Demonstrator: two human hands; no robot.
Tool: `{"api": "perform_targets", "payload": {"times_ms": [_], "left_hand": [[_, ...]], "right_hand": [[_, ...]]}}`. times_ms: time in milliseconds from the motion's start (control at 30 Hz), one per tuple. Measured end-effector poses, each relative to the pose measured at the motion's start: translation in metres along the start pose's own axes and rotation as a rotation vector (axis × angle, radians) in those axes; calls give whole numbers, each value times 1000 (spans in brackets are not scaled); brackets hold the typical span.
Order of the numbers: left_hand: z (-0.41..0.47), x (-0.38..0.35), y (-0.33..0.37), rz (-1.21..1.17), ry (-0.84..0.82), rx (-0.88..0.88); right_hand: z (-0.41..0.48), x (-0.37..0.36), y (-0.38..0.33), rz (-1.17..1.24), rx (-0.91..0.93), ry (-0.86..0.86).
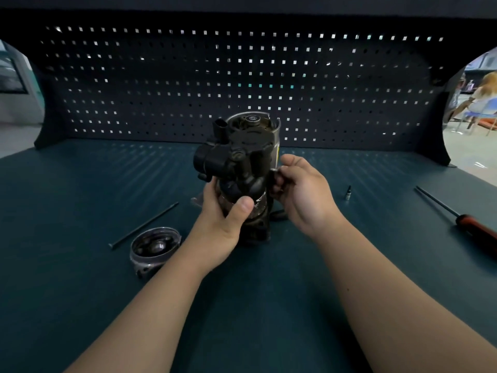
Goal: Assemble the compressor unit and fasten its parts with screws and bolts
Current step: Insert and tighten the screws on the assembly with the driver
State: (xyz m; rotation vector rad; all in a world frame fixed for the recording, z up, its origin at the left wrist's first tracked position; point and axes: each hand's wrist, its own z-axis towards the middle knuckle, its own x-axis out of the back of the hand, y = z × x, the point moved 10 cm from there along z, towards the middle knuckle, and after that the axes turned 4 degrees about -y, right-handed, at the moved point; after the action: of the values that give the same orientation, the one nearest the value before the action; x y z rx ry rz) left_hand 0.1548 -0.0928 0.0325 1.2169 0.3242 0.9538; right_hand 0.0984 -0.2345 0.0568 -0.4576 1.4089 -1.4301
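Compressor unit (242, 162) stood nearly upright at the middle of the dark green table (80, 197), held between both hands. Its lower end was down at the table surface, but I could not tell if it really rested there.

Nearest to the person, a little to the left, a round metal cap (154, 247) lay on the table with its open side up. Just behind it a long thin bolt (144, 226) lay at an angle, with its head at the near left end, close to the cap. On the right side a screwdriver (457, 219) with a red and black handle lay well apart from the unit, its shaft pointing to the far left.

The left hand (223, 216) gripped the lower body of the unit, with the thumb pressed on the near face and the fingers wrapped around the left side. The right hand (301, 192) gripped the right side a little higher, its fingers curled around a dark part there. Right of this hand a small driver bit (348, 191) lay on the table.

The black head of the unit faced the person, and a shiny metal cylinder (274, 135) showed behind it. Farther back stood a dark pegboard (161, 90). At the far right, past its edge, a person (481, 100) sat on a chair.
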Motion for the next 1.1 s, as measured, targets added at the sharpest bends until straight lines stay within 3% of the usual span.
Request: {"api": "perform_targets", "payload": {"times_ms": [100, 300, 533, 667, 767, 933, 1100], "left_hand": [[2, 10, 8, -11, 106, -67], [17, -13, 25, 17, 13, -130], [15, -11, 10, -37, 127, -45], [20, -24, 22, 22, 9, -114], [19, -21, 20, 117, -46, -35], [21, -14, 30, -126, -180, -168], [36, -13, 36, -27, -218, -199]], "right_hand": [[1, 0, 1, -43, -1, -17], [-4, -2, 8, -52, -54, -31], [-12, 4, -5, -200, 98, 277], [-12, 11, -9, -153, 70, 283], [-13, 17, -9, -159, 94, 308], [-14, 23, -9, -205, 128, 381], [-14, 22, -9, -220, 141, 357]]}}
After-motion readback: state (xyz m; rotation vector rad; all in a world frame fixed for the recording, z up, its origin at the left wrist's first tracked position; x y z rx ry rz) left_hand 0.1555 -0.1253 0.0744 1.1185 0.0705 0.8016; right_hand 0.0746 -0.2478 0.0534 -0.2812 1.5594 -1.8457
